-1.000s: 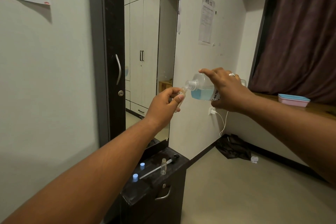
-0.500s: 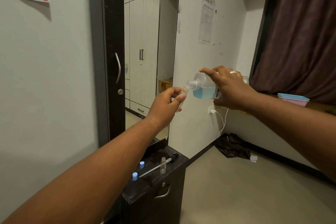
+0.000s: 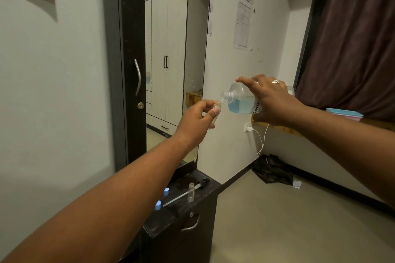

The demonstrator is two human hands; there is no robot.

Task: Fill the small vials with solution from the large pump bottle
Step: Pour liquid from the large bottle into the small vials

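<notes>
I see the big bottle (image 3: pixel 241 100) tipped almost on its side in mid-air, its open neck pointing left and touching the mouth of a small vial (image 3: pixel 217 107). Blue liquid lies in the bottle's lower half. My right hand (image 3: pixel 271 100) grips the bottle from above, fingers curled over it, a ring on one finger. My left hand (image 3: pixel 196 119) pinches the vial between thumb and fingers, tilted toward the neck. Below, on the dark cabinet (image 3: pixel 188 215), a second vial (image 3: pixel 190 192) stands upright beside a pump tube (image 3: pixel 183 195) lying flat, with two blue caps (image 3: pixel 162 198) near the left edge.
</notes>
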